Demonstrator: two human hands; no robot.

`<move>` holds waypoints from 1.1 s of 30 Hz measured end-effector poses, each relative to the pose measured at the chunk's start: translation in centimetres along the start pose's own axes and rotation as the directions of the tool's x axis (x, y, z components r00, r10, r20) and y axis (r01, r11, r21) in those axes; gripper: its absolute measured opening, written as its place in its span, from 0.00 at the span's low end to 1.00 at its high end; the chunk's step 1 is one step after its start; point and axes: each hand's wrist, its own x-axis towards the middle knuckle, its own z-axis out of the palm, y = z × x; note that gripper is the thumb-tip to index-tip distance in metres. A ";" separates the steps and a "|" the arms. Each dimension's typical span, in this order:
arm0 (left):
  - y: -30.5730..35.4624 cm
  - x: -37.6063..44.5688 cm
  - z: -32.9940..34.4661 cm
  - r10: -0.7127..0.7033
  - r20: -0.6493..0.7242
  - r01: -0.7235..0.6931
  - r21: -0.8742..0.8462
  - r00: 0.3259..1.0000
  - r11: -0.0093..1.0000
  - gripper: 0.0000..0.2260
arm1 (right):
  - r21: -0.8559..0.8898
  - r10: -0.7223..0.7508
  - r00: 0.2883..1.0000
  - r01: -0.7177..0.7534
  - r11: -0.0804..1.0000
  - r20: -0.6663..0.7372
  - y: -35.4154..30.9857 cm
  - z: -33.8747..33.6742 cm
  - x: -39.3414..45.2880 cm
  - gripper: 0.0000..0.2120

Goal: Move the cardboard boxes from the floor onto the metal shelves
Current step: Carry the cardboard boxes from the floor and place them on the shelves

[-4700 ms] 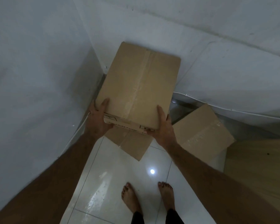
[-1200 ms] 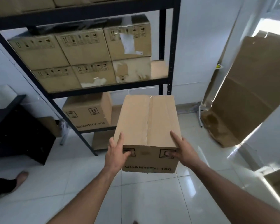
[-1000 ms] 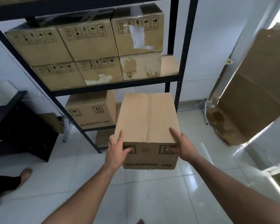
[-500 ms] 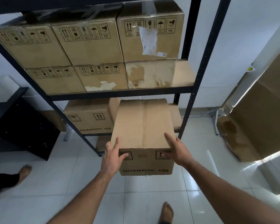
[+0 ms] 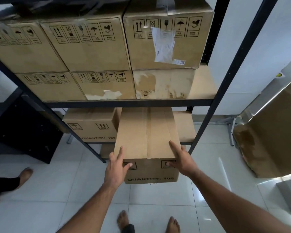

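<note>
White floor tiles (image 5: 158, 195) lie below; my left hand (image 5: 115, 169) and right hand (image 5: 181, 161) clasp the cardboard box (image 5: 146, 137), half entering the lower shelf (image 5: 183, 125) (beside its neighbour box (image 5: 91, 125)); I should push straight.

a: what is the held box (image 5: 146, 137) made of?
b: matt brown cardboard, taped seam. the shelf frame (image 5: 232, 64) is dark painted metal.
a: the floor (image 5: 158, 199)?
b: glossy white tile, reflecting light.

Storeroom, prob. stock rm. Dark metal shelves (image 5: 128, 103) packed w/ stacked cardboard boxes (image 5: 91, 44). White tiled floor (image 5: 158, 195), bare white walls (image 5: 267, 31).
</note>
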 end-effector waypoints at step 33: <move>-2.7 20.0 0.5 0.357 -0.032 -0.333 0.289 0.934 0.898 0.28 | 0.239 0.348 0.886 -0.283 0.929 -0.305 -5.9 3.0 16.1 0.23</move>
